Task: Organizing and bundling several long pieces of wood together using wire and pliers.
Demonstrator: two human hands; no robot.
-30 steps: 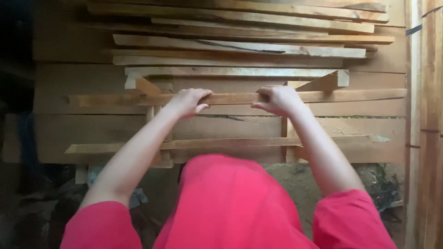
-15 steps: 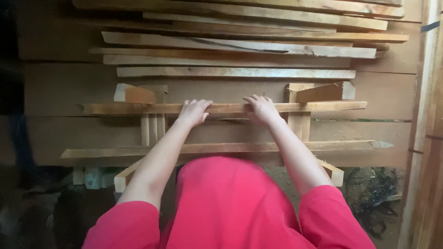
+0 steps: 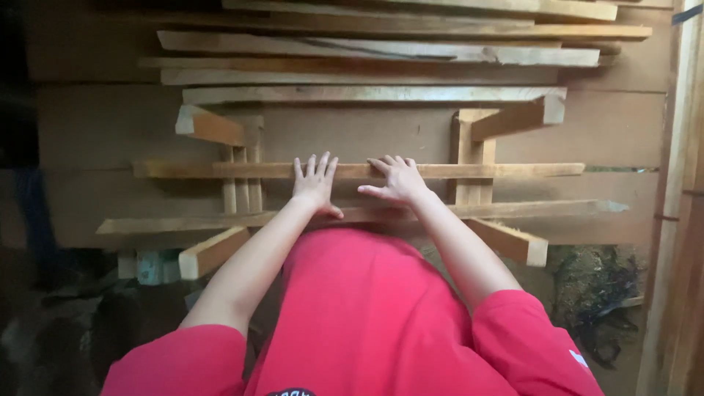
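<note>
A red shirt (image 3: 367,323) fills the near foreground, with both bare forearms extended away from it. A lower wooden slat (image 3: 513,210) is seen just beyond the shirt, running across two sawhorse-like wooden stands (image 3: 473,154). The left hand (image 3: 315,183) is laid flat, fingers spread, its fingertips resting on the upper wooden slat (image 3: 477,170); nothing is gripped. The right hand (image 3: 396,180) is likewise laid open, palm down, on the same slat, just beside the left. This upper slat lies level across both stands. Further off, a stack of rough planks (image 3: 381,51) is noted against broad boards (image 3: 352,132).
</note>
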